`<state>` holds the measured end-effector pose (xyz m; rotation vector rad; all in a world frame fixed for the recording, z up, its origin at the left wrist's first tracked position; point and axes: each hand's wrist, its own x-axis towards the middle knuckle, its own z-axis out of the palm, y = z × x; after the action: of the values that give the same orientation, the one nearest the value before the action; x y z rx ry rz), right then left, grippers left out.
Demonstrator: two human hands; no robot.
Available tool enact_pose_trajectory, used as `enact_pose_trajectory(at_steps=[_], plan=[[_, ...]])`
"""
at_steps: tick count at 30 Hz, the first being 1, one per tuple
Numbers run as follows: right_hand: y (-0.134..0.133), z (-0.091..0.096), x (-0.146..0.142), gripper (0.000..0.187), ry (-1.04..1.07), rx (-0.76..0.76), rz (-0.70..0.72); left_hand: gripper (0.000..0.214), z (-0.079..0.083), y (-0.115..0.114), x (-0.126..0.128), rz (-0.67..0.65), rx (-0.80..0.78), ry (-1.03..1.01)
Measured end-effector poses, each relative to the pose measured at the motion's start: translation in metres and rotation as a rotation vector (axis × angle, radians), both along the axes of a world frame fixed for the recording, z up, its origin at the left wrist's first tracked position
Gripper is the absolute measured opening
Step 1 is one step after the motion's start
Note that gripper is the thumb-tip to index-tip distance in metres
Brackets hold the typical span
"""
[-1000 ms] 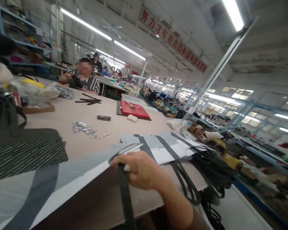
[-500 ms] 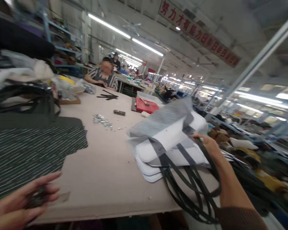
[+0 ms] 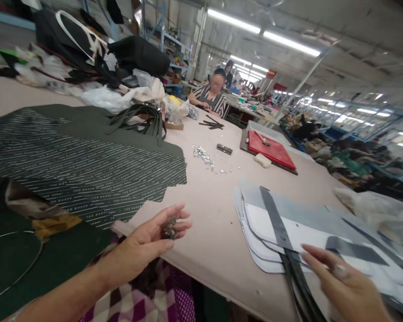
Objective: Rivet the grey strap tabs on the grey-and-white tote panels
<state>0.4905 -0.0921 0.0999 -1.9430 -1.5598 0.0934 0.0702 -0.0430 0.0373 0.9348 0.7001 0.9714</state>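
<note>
My left hand [image 3: 154, 235], palm turned in and fingers curled, holds a few small metal pieces [image 3: 169, 229] over the near table edge. On the right, my right hand [image 3: 345, 279] hovers at a stack of white-backed fabric panels [image 3: 258, 219], its fingers stretched out and slightly blurred. Something small and pale, perhaps a ring, shows on one finger. A dark strap [image 3: 275, 219] is fixed to the top panel, and its loose length hangs over the front edge just left of that hand. Whether the fingers touch the strap I cannot tell.
Striped dark green panels [image 3: 121, 165] cover the table's left. Beyond lie a pile of small metal pieces [image 3: 203, 156], a dark metal bar [image 3: 224, 149], a red board [image 3: 272, 150] with a hammer-like tool [image 3: 262, 138], and black strips [image 3: 212, 123]. A person [image 3: 213, 91] sits at the far end.
The view has swung left. My right hand has let go of the strapped panel it held raised, which now lies flat on the stack. My left hand still holds the metal pieces.
</note>
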Motion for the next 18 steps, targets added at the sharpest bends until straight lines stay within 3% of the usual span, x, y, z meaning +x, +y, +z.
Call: enact_pose_trajectory(at_steps=[4, 8, 13, 18], plan=[[0.027, -0.014, -0.138, 0.025, 0.218, -0.161, 0.352, 0.065, 0.001, 0.001, 0.004, -0.011, -0.012, -0.087], [0.041, -0.022, -0.224, 0.016, 0.381, -0.155, 0.694, 0.065, 0.001, 0.001, -0.001, 0.017, -0.048, -0.128], [0.055, -0.029, -0.259, 0.028, 0.423, -0.105, 0.812, 0.081, -0.005, 0.003, -0.018, -0.046, -0.004, 0.015], [0.068, -0.020, -0.271, 0.035, 0.315, -0.286, 0.999, 0.096, -0.014, 0.008, -0.037, -0.166, -0.002, 0.153]])
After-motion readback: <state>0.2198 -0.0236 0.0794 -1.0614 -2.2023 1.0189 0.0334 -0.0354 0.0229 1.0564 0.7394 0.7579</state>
